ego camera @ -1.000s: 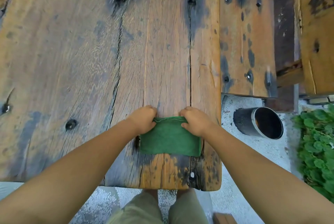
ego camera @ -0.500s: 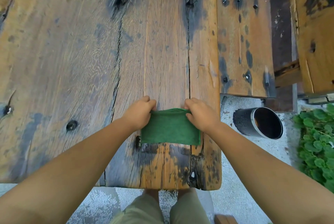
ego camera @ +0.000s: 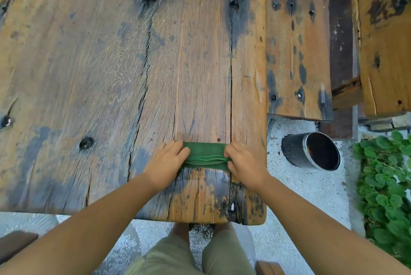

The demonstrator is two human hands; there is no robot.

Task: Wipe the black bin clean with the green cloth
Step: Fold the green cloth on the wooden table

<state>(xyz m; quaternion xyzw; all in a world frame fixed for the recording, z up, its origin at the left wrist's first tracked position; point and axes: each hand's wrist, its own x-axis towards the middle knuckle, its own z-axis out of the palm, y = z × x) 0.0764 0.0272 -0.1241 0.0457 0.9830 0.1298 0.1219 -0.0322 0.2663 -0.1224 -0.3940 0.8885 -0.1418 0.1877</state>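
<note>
The green cloth [ego camera: 205,155] lies folded into a narrow strip near the front right corner of the wooden table [ego camera: 111,74]. My left hand [ego camera: 165,160] grips its left end and my right hand [ego camera: 243,163] grips its right end. The black bin [ego camera: 311,150], a round can with a metal rim, lies on its side on the gravel ground to the right of the table, its mouth facing me. Neither hand touches the bin.
A wooden bench [ego camera: 297,41] runs along the table's right side, with another plank [ego camera: 384,37] beyond it. Green leafy plants [ego camera: 387,188] grow at the right edge. My legs [ego camera: 189,254] stand at the table's front edge.
Both hands have folded the cloth over on itself, from a wider rectangle into a narrow strip. The bin has not moved.
</note>
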